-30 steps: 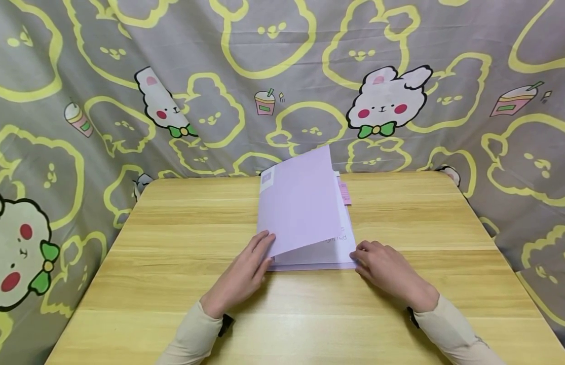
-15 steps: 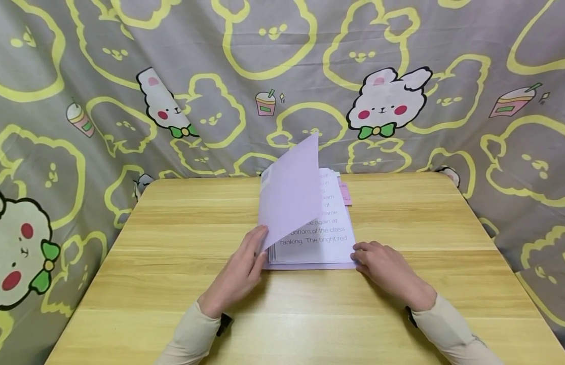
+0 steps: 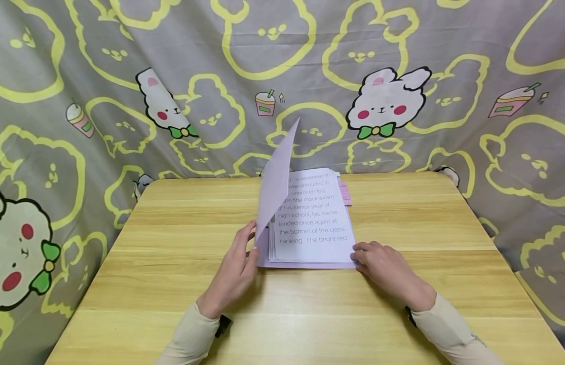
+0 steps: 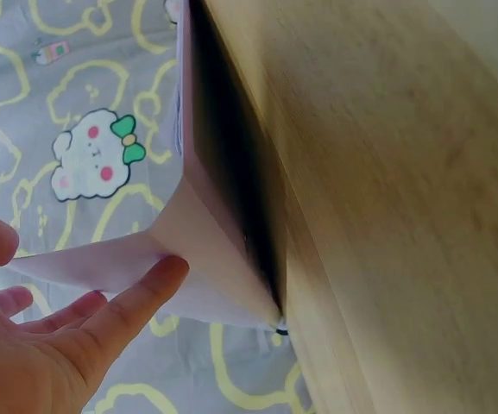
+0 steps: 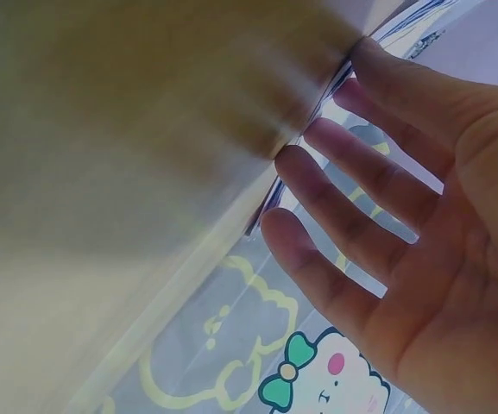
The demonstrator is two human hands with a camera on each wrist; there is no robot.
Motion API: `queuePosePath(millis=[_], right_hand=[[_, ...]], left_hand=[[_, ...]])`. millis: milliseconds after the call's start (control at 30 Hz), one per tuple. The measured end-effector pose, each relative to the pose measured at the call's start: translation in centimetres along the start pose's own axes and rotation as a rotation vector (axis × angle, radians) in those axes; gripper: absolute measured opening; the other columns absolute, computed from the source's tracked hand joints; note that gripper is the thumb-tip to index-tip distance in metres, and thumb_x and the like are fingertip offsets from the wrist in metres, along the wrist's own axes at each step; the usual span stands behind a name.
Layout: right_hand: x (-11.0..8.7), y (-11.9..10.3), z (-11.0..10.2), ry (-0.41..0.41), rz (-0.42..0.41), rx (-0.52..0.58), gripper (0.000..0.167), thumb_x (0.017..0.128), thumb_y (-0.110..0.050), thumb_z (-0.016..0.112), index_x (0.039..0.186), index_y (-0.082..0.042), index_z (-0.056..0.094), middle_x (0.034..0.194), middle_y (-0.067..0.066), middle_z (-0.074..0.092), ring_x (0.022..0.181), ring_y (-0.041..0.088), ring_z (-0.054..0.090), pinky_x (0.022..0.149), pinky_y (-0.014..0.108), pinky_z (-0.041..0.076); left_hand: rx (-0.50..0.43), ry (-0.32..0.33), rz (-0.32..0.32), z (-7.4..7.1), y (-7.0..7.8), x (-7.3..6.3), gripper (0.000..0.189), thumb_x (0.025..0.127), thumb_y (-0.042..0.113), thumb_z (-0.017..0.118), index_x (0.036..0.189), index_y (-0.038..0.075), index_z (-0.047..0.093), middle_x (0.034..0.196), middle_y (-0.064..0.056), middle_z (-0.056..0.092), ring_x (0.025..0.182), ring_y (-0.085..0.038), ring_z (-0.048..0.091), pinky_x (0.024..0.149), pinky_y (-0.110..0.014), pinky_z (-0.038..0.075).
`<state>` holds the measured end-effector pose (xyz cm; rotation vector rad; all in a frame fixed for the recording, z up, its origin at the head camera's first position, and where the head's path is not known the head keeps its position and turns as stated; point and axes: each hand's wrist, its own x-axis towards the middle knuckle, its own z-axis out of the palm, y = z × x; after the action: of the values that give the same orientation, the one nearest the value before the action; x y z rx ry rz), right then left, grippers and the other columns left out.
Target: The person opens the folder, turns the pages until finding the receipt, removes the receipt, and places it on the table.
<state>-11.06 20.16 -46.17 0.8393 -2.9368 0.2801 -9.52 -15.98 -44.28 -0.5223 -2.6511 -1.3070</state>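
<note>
A light purple folder (image 3: pixel 309 265) lies on the table, its front cover (image 3: pixel 276 177) raised steeply at the left. Inside is a stack of white sheets (image 3: pixel 311 218) printed with large English text. My left hand (image 3: pixel 232 271) is at the folder's left edge. In the left wrist view one fingertip (image 4: pixel 173 269) touches the outside of the spine and cover, with the fingers loosely extended. My right hand (image 3: pixel 389 268) rests at the lower right corner. The right wrist view shows its spread fingers (image 5: pixel 335 198) with their tips against the folder's and sheets' edge.
The light wooden table (image 3: pixel 173 218) extends on both sides of the folder. A pink tab (image 3: pixel 344 193) sticks out beyond the sheets' right edge. A grey patterned curtain (image 3: pixel 227 50) hangs behind the table and along its sides.
The front cover has swung up and to the left, uncovering most of the printed page. My left hand has shifted slightly left along with it. The right hand stays almost where it was.
</note>
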Motion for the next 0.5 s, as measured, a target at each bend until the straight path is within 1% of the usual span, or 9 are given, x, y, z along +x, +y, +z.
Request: queuePosePath(millis=[100, 267, 400, 500], right_hand=[[-0.03, -0.06, -0.08, -0.001, 0.000, -0.001, 0.019, 0.085, -0.011, 0.082, 0.103, -0.010, 0.078, 0.118, 0.010, 0.073, 0.104, 0.032, 0.069, 0.078, 0.048, 0.059], [-0.04, -0.07, -0.12, 0.003, -0.002, 0.001, 0.018, 0.085, -0.011, 0.082, 0.103, -0.010, 0.078, 0.118, 0.010, 0.073, 0.103, 0.031, 0.069, 0.077, 0.047, 0.059], [-0.05, -0.05, -0.10, 0.007, -0.006, 0.001, 0.018, 0.086, -0.012, 0.082, 0.103, -0.010, 0.078, 0.118, 0.010, 0.073, 0.103, 0.031, 0.070, 0.077, 0.047, 0.059], [-0.07, -0.01, -0.07, 0.010, -0.007, 0.000, 0.018, 0.086, -0.012, 0.082, 0.103, -0.011, 0.078, 0.118, 0.010, 0.073, 0.103, 0.031, 0.069, 0.076, 0.047, 0.059]], left_hand=[[0.001, 0.026, -0.006, 0.06, -0.06, -0.02, 0.055, 0.107, 0.009, 0.045, 0.160, 0.008, 0.027, 0.159, -0.009, 0.039, 0.138, -0.031, 0.051, 0.097, -0.039, 0.057], [-0.007, 0.092, -0.006, 0.21, -0.12, -0.08, 0.054, 0.107, 0.008, 0.045, 0.158, 0.011, 0.031, 0.155, -0.010, 0.044, 0.134, -0.031, 0.055, 0.094, -0.039, 0.058], [0.025, 0.150, 0.055, 0.24, -0.20, -0.01, 0.053, 0.104, 0.004, 0.047, 0.155, 0.008, 0.035, 0.149, -0.013, 0.048, 0.129, -0.029, 0.057, 0.089, -0.037, 0.060], [0.061, 0.181, 0.106, 0.13, -0.27, 0.07, 0.051, 0.102, 0.002, 0.047, 0.152, 0.004, 0.037, 0.146, -0.015, 0.050, 0.127, -0.030, 0.057, 0.088, -0.040, 0.060]])
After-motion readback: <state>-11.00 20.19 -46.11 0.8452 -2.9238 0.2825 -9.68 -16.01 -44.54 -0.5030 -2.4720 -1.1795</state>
